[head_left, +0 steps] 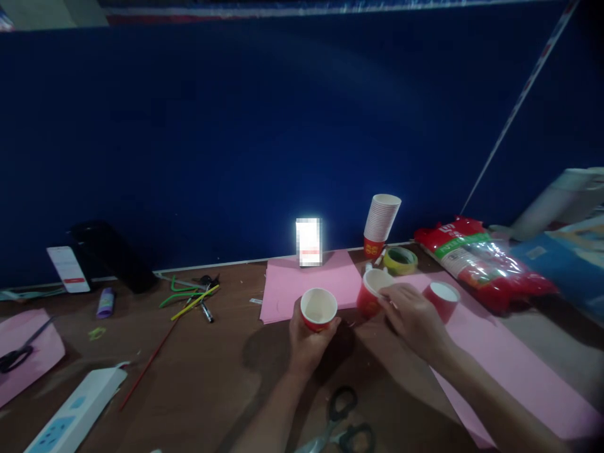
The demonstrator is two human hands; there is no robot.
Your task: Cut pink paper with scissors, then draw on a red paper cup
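A red paper cup with a white inside (319,306) is in my left hand (309,336), whose fingers wrap around its sides with the mouth facing up. My right hand (413,314) is at the right rim of a second red cup (369,301), fingers curled and pinched together. Whether they grip the rim or some small thing is hidden. White bits show at that cup's far rim. Just behind my right hand is a third red cup (443,299) with a white top face. Scissors with dark handles (342,404) lie below my left hand.
Pink paper sheets (283,289) lie under a lit phone (309,242). A tall cup stack (381,220), a yellow tape roll (400,259) and a red plastic package (481,261) stand at the back right. At left are pipe cleaners (193,303), a glue stick (106,302) and a power strip (78,409).
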